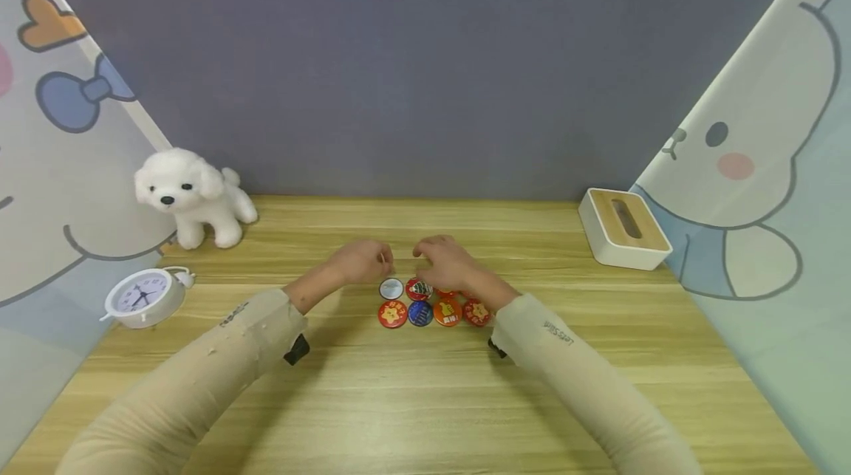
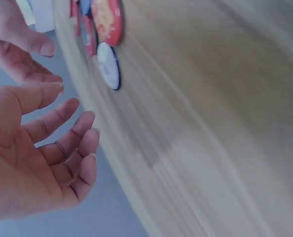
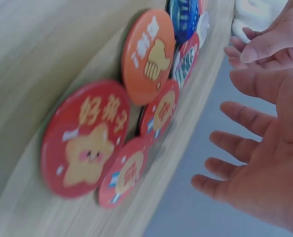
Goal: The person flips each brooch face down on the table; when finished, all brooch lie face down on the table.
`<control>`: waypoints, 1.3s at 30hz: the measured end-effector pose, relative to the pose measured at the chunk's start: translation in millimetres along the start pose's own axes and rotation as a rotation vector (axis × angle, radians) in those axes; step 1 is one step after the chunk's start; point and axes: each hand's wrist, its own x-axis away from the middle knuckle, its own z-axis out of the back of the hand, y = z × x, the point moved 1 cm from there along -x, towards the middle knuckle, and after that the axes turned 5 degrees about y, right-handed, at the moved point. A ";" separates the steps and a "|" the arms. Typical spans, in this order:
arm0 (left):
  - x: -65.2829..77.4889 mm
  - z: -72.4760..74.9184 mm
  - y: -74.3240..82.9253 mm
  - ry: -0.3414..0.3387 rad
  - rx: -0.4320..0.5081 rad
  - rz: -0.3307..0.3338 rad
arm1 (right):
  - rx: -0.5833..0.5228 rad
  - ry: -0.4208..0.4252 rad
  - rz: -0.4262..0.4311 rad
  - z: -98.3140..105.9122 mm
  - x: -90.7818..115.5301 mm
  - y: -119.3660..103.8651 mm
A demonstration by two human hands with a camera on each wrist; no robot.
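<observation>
Several round badges lie in two rows on the wooden table. The front row shows a red star badge, a blue badge, an orange thumbs-up badge and another red star badge. Behind them are a white badge, a red badge with a green tree and red badges partly covered by the right arm in the head view. My left hand hovers beside the white badge, fingers loosely bent, holding nothing. Facing it, my right hand hovers above the back row with spread, relaxed fingers, also holding nothing.
A white toy dog stands at the back left, with a white alarm clock in front of it. At the right back is a tissue box with a wooden lid. A grey panel rises behind the table.
</observation>
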 end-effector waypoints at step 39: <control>-8.3 -25.3 23.1 0.016 -0.203 -0.050 | 0.046 -0.046 -0.030 -11.6 18.6 15.8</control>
